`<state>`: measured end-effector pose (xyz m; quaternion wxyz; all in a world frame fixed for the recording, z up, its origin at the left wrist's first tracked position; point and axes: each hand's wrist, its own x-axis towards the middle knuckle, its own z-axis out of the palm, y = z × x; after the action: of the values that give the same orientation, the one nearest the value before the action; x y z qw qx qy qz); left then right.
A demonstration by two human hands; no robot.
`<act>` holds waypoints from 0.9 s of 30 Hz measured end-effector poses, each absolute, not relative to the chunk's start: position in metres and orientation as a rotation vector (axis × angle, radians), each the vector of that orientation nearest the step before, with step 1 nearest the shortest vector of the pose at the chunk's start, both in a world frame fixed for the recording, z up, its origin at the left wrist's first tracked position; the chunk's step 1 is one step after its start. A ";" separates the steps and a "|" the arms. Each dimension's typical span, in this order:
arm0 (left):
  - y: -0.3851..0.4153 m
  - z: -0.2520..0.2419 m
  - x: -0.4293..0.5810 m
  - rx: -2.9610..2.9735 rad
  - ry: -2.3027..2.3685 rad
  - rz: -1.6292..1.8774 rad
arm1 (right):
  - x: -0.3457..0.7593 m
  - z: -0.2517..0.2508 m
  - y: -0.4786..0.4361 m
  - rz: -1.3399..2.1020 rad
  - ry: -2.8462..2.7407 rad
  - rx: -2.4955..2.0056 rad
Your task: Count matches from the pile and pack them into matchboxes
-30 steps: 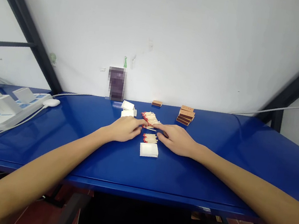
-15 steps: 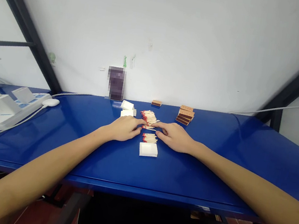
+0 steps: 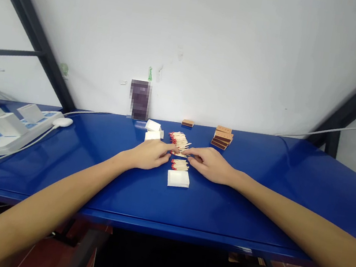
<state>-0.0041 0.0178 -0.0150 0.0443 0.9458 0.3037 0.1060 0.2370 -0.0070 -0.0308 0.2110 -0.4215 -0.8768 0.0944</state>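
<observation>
A pile of red-tipped matches (image 3: 181,141) lies between my hands, its heads facing left. My left hand (image 3: 151,154) rests at the left side, index finger stretched to the near edge of the pile and thumb apart below it. From the right, my right hand (image 3: 211,164) points its index finger at the stick ends of the same matches; its other fingers are curled under. A few matches lie between the two fingertips. Closer to me is a smaller group of matches (image 3: 180,165), just beyond a white matchbox tray (image 3: 178,179).
White matchbox trays (image 3: 152,135) lie beyond my left hand. Stacked brown matchboxes (image 3: 222,137) stand at back right, and a single matchbox (image 3: 188,123) sits near the wall. On the left is a white power strip (image 3: 14,133) with plugs and cables. A blurred dark object (image 3: 139,100) leans on the wall.
Both index fingertips have come slightly toward me along the near edge of the large pile, and the few matches between them have shifted. The view has moved a little.
</observation>
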 end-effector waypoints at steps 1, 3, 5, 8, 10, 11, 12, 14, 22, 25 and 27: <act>0.018 -0.015 -0.004 2.896 0.916 0.325 | 0.237 -0.031 -0.007 0.266 -2.439 -1.167; 0.018 -0.015 -0.004 2.914 0.891 0.326 | 0.237 -0.030 -0.007 0.270 -2.441 -1.164; 0.018 -0.014 -0.004 2.924 0.887 0.327 | 0.237 -0.030 -0.007 0.266 -2.439 -1.162; 0.019 -0.015 -0.004 2.912 0.908 0.323 | 0.237 -0.031 -0.007 0.257 -2.438 -1.156; 0.019 -0.016 -0.005 2.902 0.918 0.322 | 0.237 -0.032 -0.007 0.252 -2.437 -1.164; 0.019 -0.017 -0.005 2.897 0.920 0.323 | 0.237 -0.032 -0.007 0.250 -2.434 -1.168; 0.020 -0.017 -0.005 2.893 0.923 0.323 | 0.237 -0.032 -0.007 0.249 -2.433 -1.168; 0.020 -0.018 -0.005 2.885 0.929 0.326 | 0.237 -0.034 -0.006 0.248 -2.433 -1.151; 0.019 -0.017 -0.005 2.877 0.918 0.324 | 0.238 -0.036 -0.005 0.245 -2.440 -1.109; 0.020 -0.017 -0.005 2.872 0.932 0.314 | 0.238 -0.035 -0.005 0.245 -2.441 -1.114; 0.020 -0.017 -0.005 2.867 0.933 0.316 | 0.237 -0.035 -0.006 0.245 -2.440 -1.113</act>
<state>-0.0055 0.0198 -0.0173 0.0549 0.9443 0.3074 0.1041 0.2374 -0.0056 -0.0348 0.2223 -0.4028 -0.8835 0.0887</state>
